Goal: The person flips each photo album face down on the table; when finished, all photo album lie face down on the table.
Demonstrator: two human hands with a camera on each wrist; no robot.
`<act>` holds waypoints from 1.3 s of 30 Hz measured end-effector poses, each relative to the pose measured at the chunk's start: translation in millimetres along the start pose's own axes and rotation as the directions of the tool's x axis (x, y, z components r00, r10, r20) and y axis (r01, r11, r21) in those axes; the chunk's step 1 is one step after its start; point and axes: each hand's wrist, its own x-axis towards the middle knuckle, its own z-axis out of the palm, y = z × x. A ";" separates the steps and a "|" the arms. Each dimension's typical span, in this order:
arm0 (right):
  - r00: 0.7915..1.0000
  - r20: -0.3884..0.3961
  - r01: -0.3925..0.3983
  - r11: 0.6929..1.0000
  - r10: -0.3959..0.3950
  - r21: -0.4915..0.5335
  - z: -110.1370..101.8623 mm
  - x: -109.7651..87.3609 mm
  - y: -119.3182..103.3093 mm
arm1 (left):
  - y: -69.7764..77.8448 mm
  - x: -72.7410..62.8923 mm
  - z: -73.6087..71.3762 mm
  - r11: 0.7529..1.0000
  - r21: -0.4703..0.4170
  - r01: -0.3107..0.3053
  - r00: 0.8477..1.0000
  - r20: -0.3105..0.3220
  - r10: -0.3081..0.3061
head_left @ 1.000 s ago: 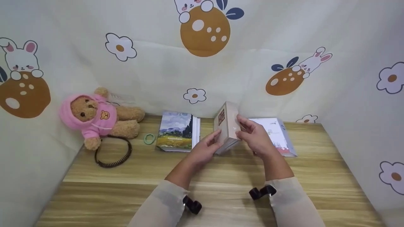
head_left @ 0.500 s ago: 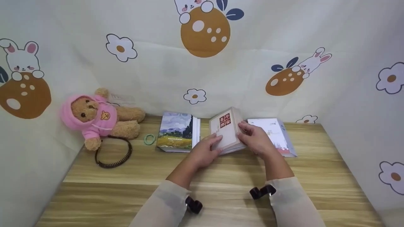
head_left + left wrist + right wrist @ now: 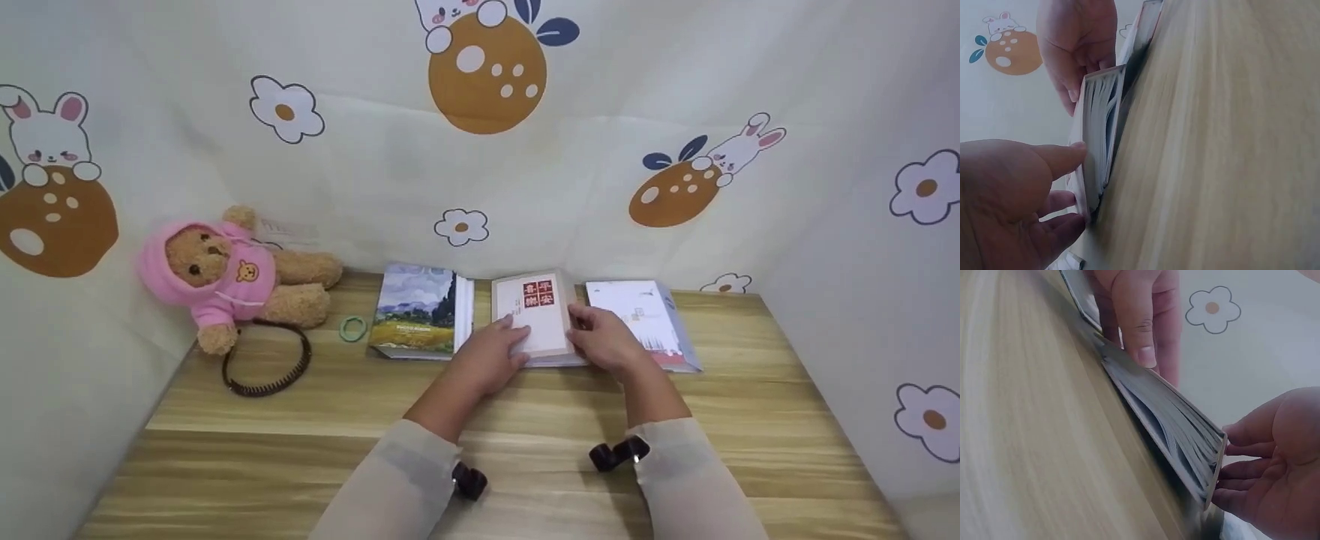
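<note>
A thick cream photo album with red characters on its cover lies flat, cover up, near the back of the table between two other albums. My left hand holds its left side, thumb on the cover and fingers at the edge. On the opposite side, my right hand grips it along the spine. The left wrist view shows the album's page ends facing the near side, slightly fanned. In the right wrist view the right fingertips touch the spine.
Left stands a landscape-painting photo album; right, a white album. Farther left are a green ring, a dark toothed headband and a teddy bear in a pink hoodie. A patterned curtain closes off the back.
The cream album has turned from standing tilted on edge to lying flat with its cover up. Both hands have stayed on it and lowered with it.
</note>
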 end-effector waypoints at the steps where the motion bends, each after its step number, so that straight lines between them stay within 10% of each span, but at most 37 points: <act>1: 1.000 -0.003 -0.003 1.000 0.003 -0.006 1.0 0.7 0.5 | 0.6 0.5 -0.1 1.000 0.005 0.001 1.000 0.002 -0.001; 15: 0.995 -0.094 -0.038 0.999 0.040 0.017 7.8 4.7 0.0 | 1.7 6.5 3.7 1.000 -0.001 0.020 1.000 -0.016 -0.020; 26: 0.975 -0.216 0.094 0.977 -0.051 0.192 19.2 1.0 -21.2 | -11.9 -8.3 -7.8 0.974 -0.225 -0.022 0.987 -0.161 -0.015; 39: 0.933 -0.226 0.350 0.855 -0.280 0.382 72.9 1.9 -70.9 | -60.7 -33.2 -48.3 0.949 -0.314 -0.020 0.868 -0.476 -0.140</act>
